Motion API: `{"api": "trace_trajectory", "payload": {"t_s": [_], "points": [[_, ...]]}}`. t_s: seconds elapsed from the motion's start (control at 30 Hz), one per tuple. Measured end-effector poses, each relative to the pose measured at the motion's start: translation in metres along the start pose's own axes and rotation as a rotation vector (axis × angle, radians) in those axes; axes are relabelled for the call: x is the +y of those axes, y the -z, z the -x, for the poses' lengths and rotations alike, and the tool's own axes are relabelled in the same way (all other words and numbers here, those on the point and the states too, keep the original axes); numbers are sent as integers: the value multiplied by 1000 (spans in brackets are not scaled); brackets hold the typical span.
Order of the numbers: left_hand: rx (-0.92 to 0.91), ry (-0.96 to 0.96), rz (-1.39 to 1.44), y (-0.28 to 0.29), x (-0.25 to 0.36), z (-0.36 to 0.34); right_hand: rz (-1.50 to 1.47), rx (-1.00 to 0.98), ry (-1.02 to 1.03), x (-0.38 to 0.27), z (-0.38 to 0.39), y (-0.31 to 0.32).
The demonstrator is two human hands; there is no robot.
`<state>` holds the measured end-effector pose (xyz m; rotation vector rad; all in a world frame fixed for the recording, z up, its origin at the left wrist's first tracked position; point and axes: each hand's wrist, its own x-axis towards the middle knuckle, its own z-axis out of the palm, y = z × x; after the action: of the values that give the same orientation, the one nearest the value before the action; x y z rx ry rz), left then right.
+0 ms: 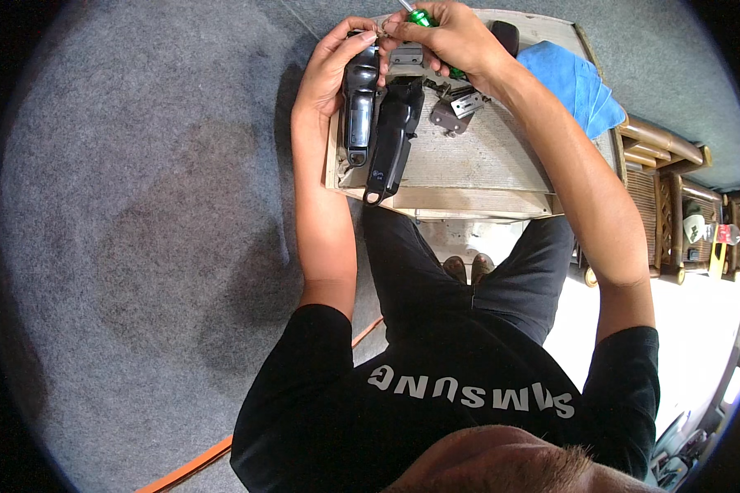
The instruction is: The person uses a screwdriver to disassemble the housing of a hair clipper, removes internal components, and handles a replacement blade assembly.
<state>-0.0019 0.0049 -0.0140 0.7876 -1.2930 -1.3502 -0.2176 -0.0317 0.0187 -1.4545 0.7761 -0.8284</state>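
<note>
My left hand (pixel 321 74) is closed around a black hair clipper (pixel 359 111) at the left end of the small wooden table. A screwdriver (pixel 420 18) with a green handle is held in my right hand (pixel 464 45), its shaft pointing up and left. The right fingertips pinch near the clipper's top end, close to my left thumb; what lies between them is too small to make out. Just right of the held clipper lies a second black hair clipper (pixel 395 140). Metal clipper blades (pixel 467 103) and a darker blade piece (pixel 450 120) rest beside it, below my right hand.
The wooden table (pixel 485 164) has a raised edge. A folded blue cloth (pixel 569 82) lies at its right, next to a dark rounded object (pixel 505 36). Bamboo furniture (pixel 662 148) stands to the right. An orange strip (pixel 191 467) crosses the grey carpet (pixel 164 205).
</note>
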Motion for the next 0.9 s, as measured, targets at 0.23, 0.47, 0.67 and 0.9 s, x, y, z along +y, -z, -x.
{"api": "trace_trajectory", "payload": {"t_s": [0.23, 0.47, 0.67, 0.9], "points": [[-4, 9, -16, 0, 2, 1, 57, -5, 152, 16, -6, -2], [-2, 20, 5, -2, 3, 3, 28, 22, 71, -2, 3, -1], [-15, 24, -3, -1, 4, -1, 564, 260, 725, 24, -12, -4], [11, 11, -5, -1, 3, 0, 801, 289, 717, 23, -5, -6]]}}
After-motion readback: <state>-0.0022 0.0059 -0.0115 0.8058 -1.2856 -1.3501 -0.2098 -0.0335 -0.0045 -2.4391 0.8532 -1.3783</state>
